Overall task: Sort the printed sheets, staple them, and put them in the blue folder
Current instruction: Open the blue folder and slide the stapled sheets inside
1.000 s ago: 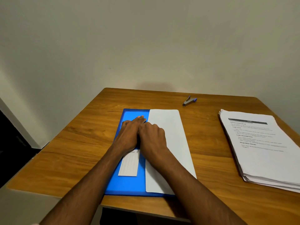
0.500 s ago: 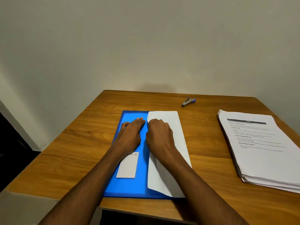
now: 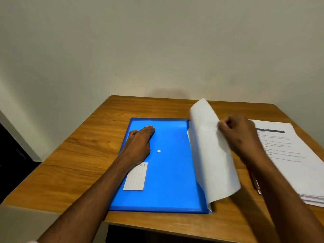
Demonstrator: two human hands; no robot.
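Blue folder [image 3: 171,172] flat on wooden table [image 3: 75,155], centre. Left hand [image 3: 139,144] flat on it, fingers straight, pressing near white label [image 3: 135,178]. Right hand [image 3: 240,135] pinches white flap [image 3: 212,155], flap lifted and curling right. White snap button [image 3: 158,151] exposed. Printed sheets [image 3: 289,155] stacked at right table edge.

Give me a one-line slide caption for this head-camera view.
Left hand flat on the blue folder, right hand lifting its white flap.

Wooden table [image 3: 73,165] w/ plain cream wall [image 3: 157,46] behind (dark gap at left).
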